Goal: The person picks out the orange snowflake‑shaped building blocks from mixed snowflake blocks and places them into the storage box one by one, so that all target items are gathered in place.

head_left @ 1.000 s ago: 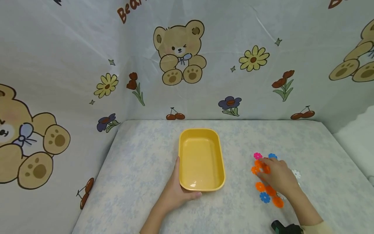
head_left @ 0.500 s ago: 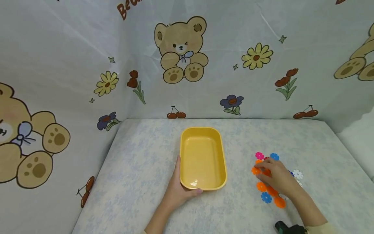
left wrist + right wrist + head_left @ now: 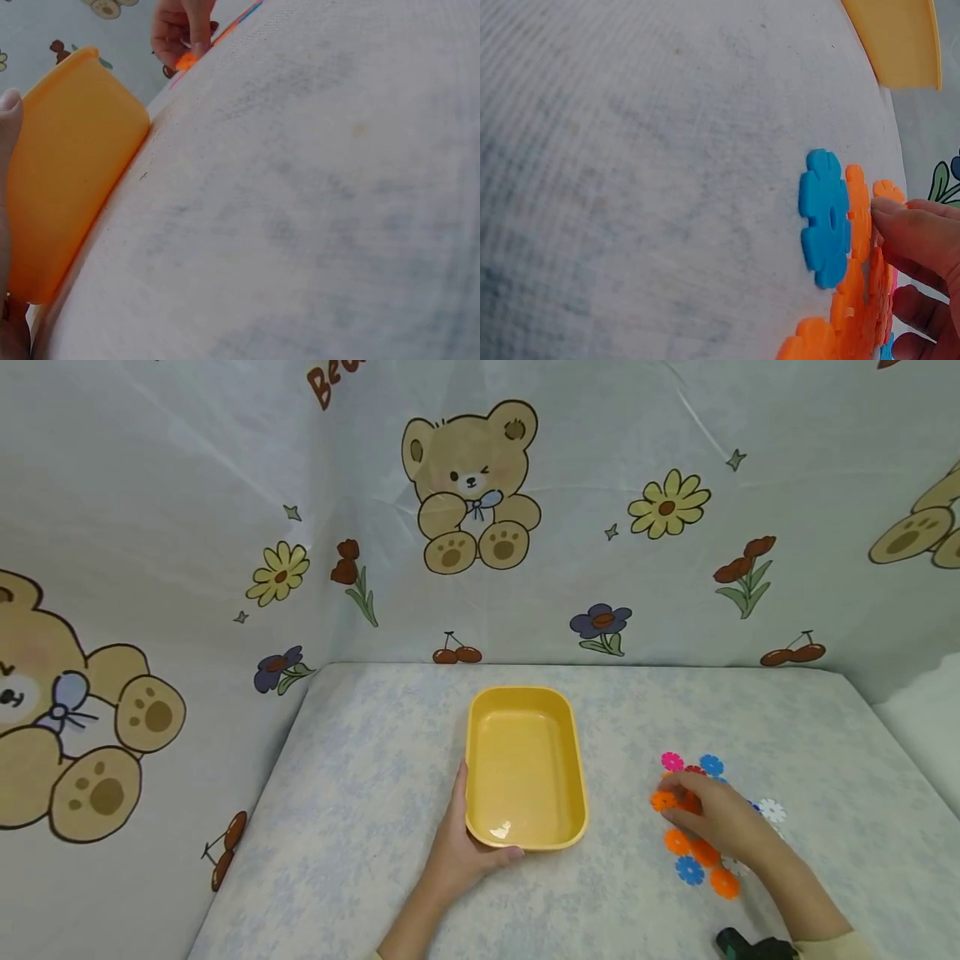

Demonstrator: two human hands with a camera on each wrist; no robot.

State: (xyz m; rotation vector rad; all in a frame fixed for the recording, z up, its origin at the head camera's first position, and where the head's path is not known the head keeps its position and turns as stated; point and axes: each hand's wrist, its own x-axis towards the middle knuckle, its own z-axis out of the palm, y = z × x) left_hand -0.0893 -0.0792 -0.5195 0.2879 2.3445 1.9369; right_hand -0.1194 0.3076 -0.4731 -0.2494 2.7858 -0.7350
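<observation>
Orange flower piece (image 3: pixel 663 800) sits among the scattered flower pieces (image 3: pixel 690 869) on the surface (image 3: pixel 360 793), right of the yellow tray (image 3: pixel 525 766); from the head view I see my right hand (image 3: pixel 716 822) pinching it, my left hand (image 3: pixel 457 852) curled round the tray's near corner. Left wrist: tray wall (image 3: pixel 67 172), distant pinch. Right wrist: fingertips (image 3: pixel 900 225) on thin edges; a slip could drop it or drag neighbours.
</observation>
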